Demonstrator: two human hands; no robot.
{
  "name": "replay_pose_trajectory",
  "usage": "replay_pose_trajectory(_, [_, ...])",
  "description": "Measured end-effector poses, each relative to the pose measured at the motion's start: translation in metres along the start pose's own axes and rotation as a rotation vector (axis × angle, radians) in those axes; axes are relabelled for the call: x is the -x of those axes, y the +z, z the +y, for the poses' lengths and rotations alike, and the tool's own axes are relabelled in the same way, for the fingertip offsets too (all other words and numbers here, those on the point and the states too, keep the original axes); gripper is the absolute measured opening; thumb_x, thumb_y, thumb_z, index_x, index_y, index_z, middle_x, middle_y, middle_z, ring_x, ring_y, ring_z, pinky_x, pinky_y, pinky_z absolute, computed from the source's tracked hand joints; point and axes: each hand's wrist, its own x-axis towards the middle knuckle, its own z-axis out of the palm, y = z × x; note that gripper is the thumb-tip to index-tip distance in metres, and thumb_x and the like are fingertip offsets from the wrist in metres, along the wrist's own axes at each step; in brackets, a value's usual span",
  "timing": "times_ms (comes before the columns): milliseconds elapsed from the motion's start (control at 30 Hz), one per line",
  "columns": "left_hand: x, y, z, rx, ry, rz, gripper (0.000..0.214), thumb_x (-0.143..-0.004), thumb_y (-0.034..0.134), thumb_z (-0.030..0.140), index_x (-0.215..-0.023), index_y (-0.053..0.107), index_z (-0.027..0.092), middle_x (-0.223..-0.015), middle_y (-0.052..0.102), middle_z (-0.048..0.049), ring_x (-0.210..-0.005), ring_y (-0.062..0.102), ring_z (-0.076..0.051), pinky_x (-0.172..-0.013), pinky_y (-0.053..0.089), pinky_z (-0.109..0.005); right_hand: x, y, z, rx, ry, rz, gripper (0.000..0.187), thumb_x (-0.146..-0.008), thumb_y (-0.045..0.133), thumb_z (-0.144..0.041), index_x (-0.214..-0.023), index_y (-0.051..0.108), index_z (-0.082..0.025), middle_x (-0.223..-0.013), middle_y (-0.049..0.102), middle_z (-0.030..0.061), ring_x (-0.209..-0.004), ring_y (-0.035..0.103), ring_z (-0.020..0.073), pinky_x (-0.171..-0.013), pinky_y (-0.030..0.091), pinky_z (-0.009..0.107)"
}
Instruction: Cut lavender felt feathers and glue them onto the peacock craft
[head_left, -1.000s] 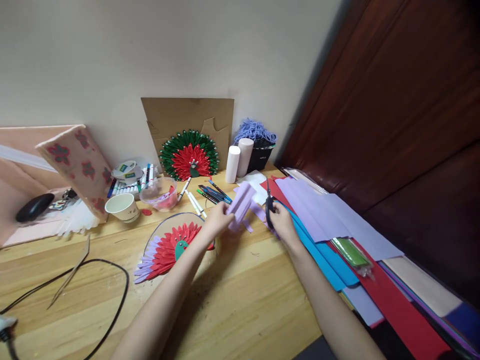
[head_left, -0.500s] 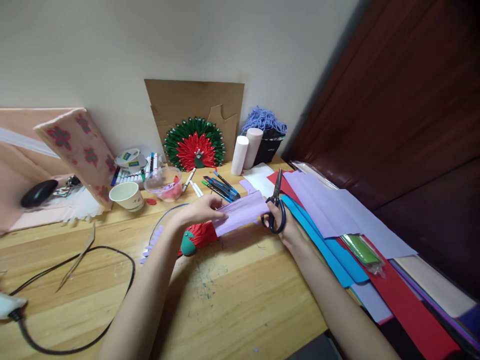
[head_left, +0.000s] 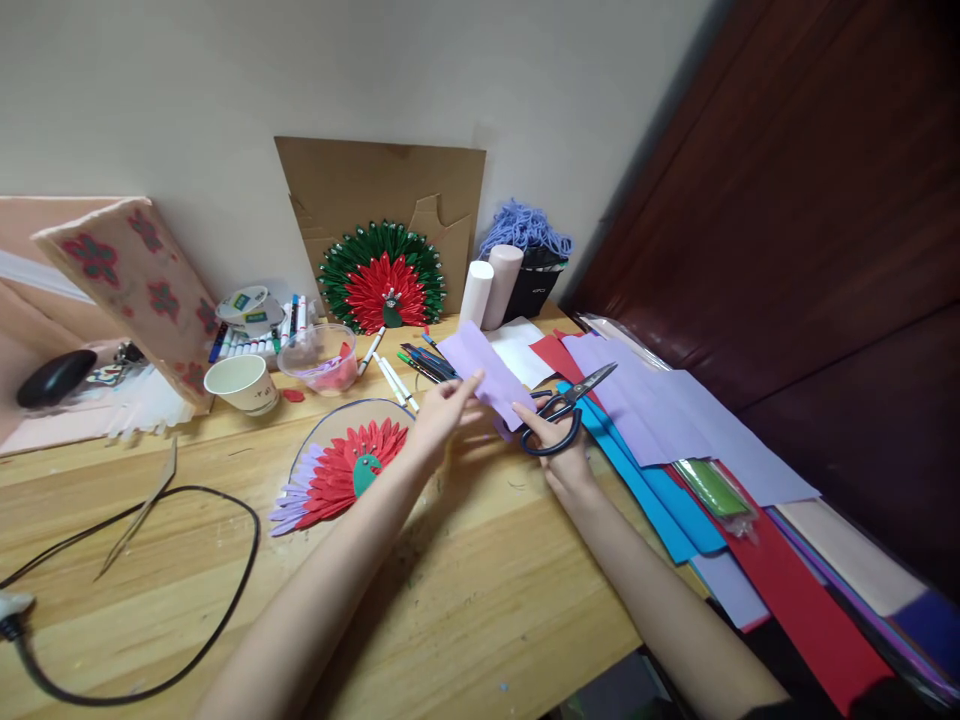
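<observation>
My right hand [head_left: 559, 440] grips black-handled scissors [head_left: 566, 405], blades pointing up and to the right, and its fingers also pinch the near end of a lilac paper strip [head_left: 484, 372]. My left hand [head_left: 442, 415] has its fingers stretched out and touches the strip's left edge. The strip slants from my hands toward the back of the wooden table [head_left: 480, 600]. A paper peacock [head_left: 337, 480] with red and lilac feathers lies on a round card just left of my left hand.
Coloured paper sheets [head_left: 675, 450] are stacked along the right edge. At the back stand a green and red peacock fan [head_left: 382, 290], cardboard, white rolls [head_left: 491, 290] and blue yarn. Pens, a plastic bowl [head_left: 322, 360], a paper cup [head_left: 244, 385] and a black cable [head_left: 150, 590] lie left.
The lilac strip has swung from lying flat between my hands to slanting toward the back. The scissors have tipped from upright to pointing right. My left hand's fingers have opened out.
</observation>
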Motion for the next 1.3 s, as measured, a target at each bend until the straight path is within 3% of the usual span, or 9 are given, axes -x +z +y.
replay_pose_trajectory(67, [0.007,0.010,-0.011,-0.033,0.028,-0.050,0.031,-0.064,0.073,0.039,-0.077,0.065,0.011,-0.081,0.067,-0.0074,-0.073,0.063,-0.015,-0.068,0.053,-0.027,0.005,0.003,0.002,0.013,-0.019,-0.007,0.042,-0.054,0.079,-0.036,-0.076,0.047,-0.021,-0.073,0.059,-0.0007,-0.064,0.061,0.0159,-0.063,0.052,0.031])
replay_pose_trajectory(200, [0.009,0.009,-0.021,-0.124,0.105,0.005,0.024,-0.064,0.072,0.030,-0.074,0.067,0.010,-0.073,0.069,-0.0078,-0.066,0.062,-0.016,-0.062,0.050,-0.027,0.009,0.005,0.003,0.042,-0.087,-0.016,0.035,-0.062,0.074,-0.040,-0.075,0.048,-0.021,-0.071,0.057,-0.0015,-0.064,0.060,0.0147,-0.064,0.052,0.029])
replay_pose_trajectory(333, [0.001,-0.002,-0.017,-0.118,0.194,0.049,0.024,-0.064,0.072,0.031,-0.075,0.068,0.010,-0.077,0.070,-0.0088,-0.069,0.064,-0.017,-0.065,0.051,-0.029,0.009,0.007,-0.003,-0.053,0.070,-0.098,0.038,-0.071,0.059,-0.057,-0.077,0.050,-0.020,-0.066,0.057,-0.0003,-0.055,0.059,0.0151,-0.056,0.052,0.030])
replay_pose_trajectory(400, [-0.002,-0.007,-0.013,-0.093,0.233,0.098,0.027,-0.062,0.073,0.033,-0.073,0.067,0.010,-0.074,0.070,-0.0083,-0.067,0.064,-0.017,-0.066,0.051,-0.030,0.010,0.007,-0.008,-0.107,0.225,-0.228,0.051,-0.069,0.049,-0.071,-0.075,0.049,-0.020,-0.064,0.057,0.0010,-0.051,0.059,0.0164,-0.054,0.052,0.033])
replay_pose_trajectory(533, [-0.005,-0.013,-0.002,0.000,0.305,0.200,0.030,-0.058,0.075,0.036,-0.069,0.065,0.010,-0.067,0.068,-0.0057,-0.063,0.063,-0.016,-0.065,0.052,-0.030,0.023,0.008,-0.007,-0.085,0.448,-0.634,0.073,-0.055,0.039,-0.088,-0.074,0.052,-0.019,-0.065,0.055,0.0029,-0.055,0.059,0.0187,-0.058,0.053,0.038])
replay_pose_trajectory(600, [-0.005,-0.017,0.004,0.021,0.332,0.255,0.031,-0.058,0.075,0.037,-0.067,0.064,0.010,-0.065,0.067,-0.0045,-0.062,0.062,-0.016,-0.064,0.052,-0.030,0.031,0.007,-0.003,-0.024,0.456,-0.757,0.076,-0.052,0.040,-0.089,-0.076,0.053,-0.018,-0.063,0.052,0.0015,-0.053,0.057,0.0169,-0.058,0.052,0.037])
replay_pose_trajectory(800, [-0.006,-0.023,0.013,0.037,0.349,0.364,0.031,-0.059,0.074,0.037,-0.067,0.061,0.010,-0.062,0.065,-0.0039,-0.057,0.060,-0.014,-0.059,0.050,-0.027,0.039,0.001,0.004,0.072,0.359,-0.924,0.078,-0.063,0.032,-0.086,-0.090,0.053,-0.016,-0.062,0.052,0.0007,-0.054,0.056,0.0152,-0.062,0.051,0.035])
replay_pose_trajectory(1067, [0.003,-0.009,0.001,-0.133,0.416,0.247,0.026,-0.067,0.069,0.036,-0.066,0.062,0.011,-0.062,0.065,-0.0048,-0.057,0.060,-0.015,-0.058,0.047,-0.025,0.034,0.000,0.000,0.110,0.326,-0.918,0.081,-0.063,0.026,-0.087,-0.088,0.055,-0.015,-0.060,0.052,0.0007,-0.054,0.056,0.0155,-0.059,0.048,0.031])
replay_pose_trajectory(1300, [0.006,-0.006,0.000,-0.145,0.411,0.236,0.027,-0.068,0.068,0.036,-0.066,0.061,0.011,-0.061,0.065,-0.0051,-0.056,0.060,-0.014,-0.057,0.047,-0.025,0.031,0.002,-0.004,0.087,0.360,-0.923,0.087,-0.054,0.023,-0.092,-0.081,0.052,-0.016,-0.053,0.048,-0.0020,-0.047,0.054,0.0144,-0.056,0.047,0.031])
